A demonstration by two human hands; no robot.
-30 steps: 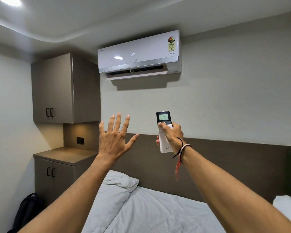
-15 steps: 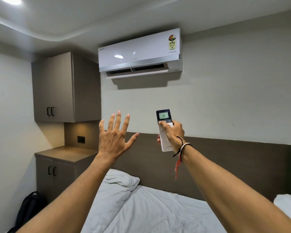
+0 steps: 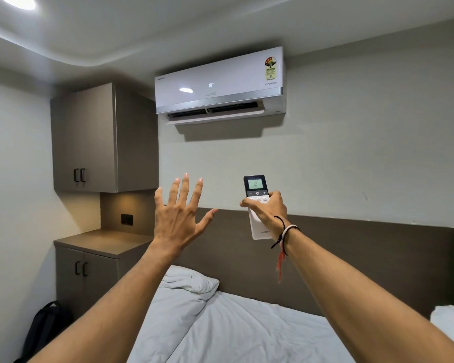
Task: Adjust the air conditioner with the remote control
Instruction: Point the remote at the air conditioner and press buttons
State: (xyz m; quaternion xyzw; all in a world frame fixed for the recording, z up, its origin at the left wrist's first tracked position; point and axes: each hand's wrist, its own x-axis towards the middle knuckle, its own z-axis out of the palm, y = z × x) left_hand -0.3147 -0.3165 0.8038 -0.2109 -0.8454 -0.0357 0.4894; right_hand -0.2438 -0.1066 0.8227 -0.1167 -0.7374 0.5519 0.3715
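My right hand (image 3: 269,209) is wrapped round the remote control (image 3: 257,205), held upright & aimed at the air conditioner (image 3: 220,86) high on the wall. Thumb sits on the white buttons under the screen; screen reads 18, AC panel shows 19. Left hand (image 3: 178,218) is up beside it, fingers spread, holding nothing. Remote looks light, rigid, smooth plastic, prob. a bit slippery, so I grip mid-body w/ fingers behind, leaving screen & top end clear.
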